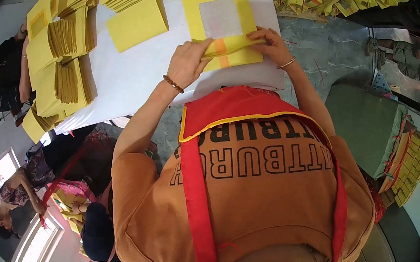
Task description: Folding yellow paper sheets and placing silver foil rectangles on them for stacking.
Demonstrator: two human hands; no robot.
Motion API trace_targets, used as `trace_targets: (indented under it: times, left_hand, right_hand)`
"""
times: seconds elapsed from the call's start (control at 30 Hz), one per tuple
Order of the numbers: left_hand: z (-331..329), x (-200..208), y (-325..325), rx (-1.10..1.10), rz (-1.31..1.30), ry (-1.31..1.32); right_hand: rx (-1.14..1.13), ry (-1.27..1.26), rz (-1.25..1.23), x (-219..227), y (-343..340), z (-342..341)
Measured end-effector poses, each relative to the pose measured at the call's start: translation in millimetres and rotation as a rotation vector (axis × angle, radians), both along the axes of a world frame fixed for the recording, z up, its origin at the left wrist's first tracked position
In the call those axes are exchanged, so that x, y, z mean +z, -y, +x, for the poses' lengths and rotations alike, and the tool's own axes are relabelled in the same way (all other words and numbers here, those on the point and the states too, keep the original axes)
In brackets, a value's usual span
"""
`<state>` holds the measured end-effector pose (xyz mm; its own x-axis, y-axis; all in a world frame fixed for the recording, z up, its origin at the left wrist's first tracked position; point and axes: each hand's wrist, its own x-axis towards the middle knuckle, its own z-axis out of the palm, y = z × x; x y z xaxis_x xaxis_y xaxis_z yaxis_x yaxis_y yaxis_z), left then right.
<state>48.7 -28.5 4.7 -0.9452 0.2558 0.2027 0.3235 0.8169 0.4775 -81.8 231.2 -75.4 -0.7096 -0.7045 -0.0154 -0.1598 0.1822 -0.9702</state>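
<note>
The yellow sheet (220, 22) lies on the white table (130, 78) right in front of the person, with a silver square (220, 18) in its middle. Its near edge is folded up, and both hands press on this fold, probably to keep the crease flat. The left hand (188, 63) lies open with fingers flat on the fold, not grasping. The right hand (270, 45) pinches the folded edge with its fingertips. One loose yellow sheet (136, 23) lies beside, and several stacks (63, 65) stand further left, too many to count exactly. Three other persons sit nearby.
</note>
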Motion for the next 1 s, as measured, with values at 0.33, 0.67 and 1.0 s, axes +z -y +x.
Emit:
trace_targets:
  times: [0.33, 0.67, 1.0]
  left_hand:
    - [2.2, -18.8, 7.2, 0.054, 0.074, -0.142]
    - [-4.5, -31.7, 11.2, 0.044, -0.045, -0.121]
    - [12.4, -15.4, 13.2, -0.086, -0.298, -0.264]
  right_hand:
    - [0.021, -0.127, 0.07, 5.7, 1.1, 3.2]
    - [-0.039, -0.257, -0.081, 24.4, 13.7, 15.9]
    - [-0.013, -0.952, 0.192, 48.0, 15.5, 12.8]
